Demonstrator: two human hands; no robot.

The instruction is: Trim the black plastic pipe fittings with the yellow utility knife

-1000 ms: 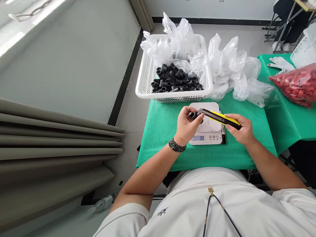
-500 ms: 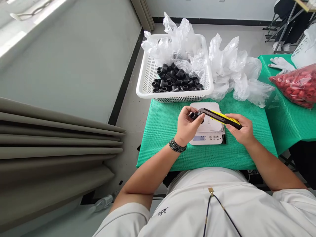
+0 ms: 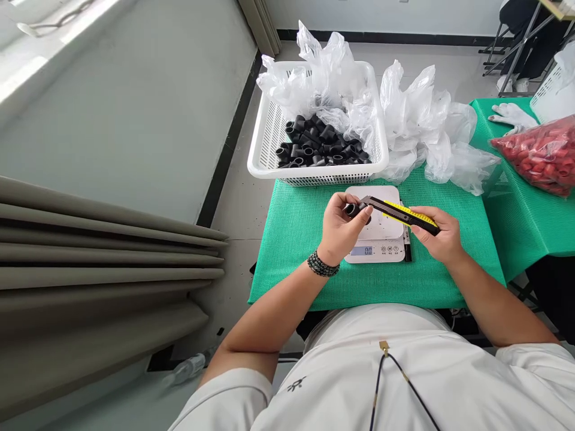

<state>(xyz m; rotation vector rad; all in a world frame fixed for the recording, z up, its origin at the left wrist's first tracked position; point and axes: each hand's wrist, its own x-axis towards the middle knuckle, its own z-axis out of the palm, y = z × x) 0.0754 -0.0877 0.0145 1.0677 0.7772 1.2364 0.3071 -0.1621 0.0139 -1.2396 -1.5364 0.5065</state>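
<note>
My left hand (image 3: 342, 226) grips a black plastic pipe fitting (image 3: 352, 210), its round opening facing left. In my right hand (image 3: 438, 233) is a yellow and black utility knife (image 3: 399, 214), its blade out and its tip at the fitting. Both hands are above a white digital scale (image 3: 375, 256), whose display reads 0.0. A black marker (image 3: 407, 248) lies along the scale's right side. Part of the fitting is hidden behind my left fingers.
Beyond the scale, a white basket (image 3: 314, 173) holds several black fittings (image 3: 321, 143) and clear plastic bags (image 3: 332, 72). More plastic bags (image 3: 431, 131) lie to its right. On the right-hand green table are a bag of red fittings (image 3: 543, 155) and a glove (image 3: 514, 115). Someone's legs (image 3: 525, 48) show at the back.
</note>
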